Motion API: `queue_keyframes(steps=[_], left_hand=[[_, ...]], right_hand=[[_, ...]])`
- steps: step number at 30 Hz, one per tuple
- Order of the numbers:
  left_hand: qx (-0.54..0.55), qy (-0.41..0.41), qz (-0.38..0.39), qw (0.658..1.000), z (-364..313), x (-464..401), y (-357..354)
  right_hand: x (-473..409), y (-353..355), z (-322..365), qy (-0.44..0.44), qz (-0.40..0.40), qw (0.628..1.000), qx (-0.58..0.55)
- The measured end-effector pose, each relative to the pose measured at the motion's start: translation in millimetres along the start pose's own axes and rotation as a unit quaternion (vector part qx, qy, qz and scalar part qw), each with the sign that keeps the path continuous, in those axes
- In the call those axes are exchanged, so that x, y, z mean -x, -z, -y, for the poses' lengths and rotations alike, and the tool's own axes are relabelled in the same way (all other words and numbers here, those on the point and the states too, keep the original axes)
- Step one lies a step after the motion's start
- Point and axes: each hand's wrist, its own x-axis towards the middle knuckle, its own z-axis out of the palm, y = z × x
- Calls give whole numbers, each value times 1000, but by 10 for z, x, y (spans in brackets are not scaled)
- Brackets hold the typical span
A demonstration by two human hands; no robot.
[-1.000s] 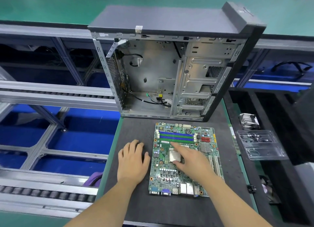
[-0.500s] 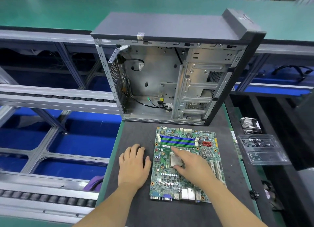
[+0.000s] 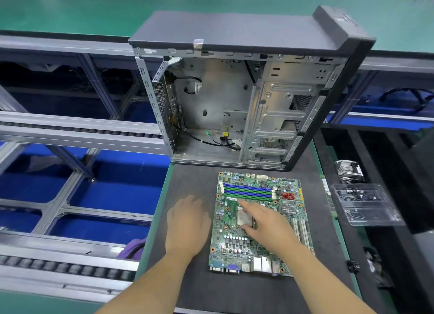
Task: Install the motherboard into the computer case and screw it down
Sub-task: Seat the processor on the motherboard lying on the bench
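In the head view, the motherboard [image 3: 258, 222] lies flat on the dark mat [image 3: 187, 177], just in front of the open computer case [image 3: 234, 107], so nothing is installed or screwed yet. The left hand [image 3: 186, 224] rests flat beside it; the right hand [image 3: 267, 222], fingers spread, touches the board, gripping nothing.

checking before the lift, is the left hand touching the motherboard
Apart: the head view shows bare dark mat between the left hand, flat on the mat, and the motherboard.
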Motion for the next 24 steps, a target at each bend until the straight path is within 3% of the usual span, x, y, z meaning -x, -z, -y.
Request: queue_keyframes(steps=[24], left_hand=[[11,2,-3,1000,-23,3,22]], right_hand=[[6,-19,-25,6,13,1000,17]])
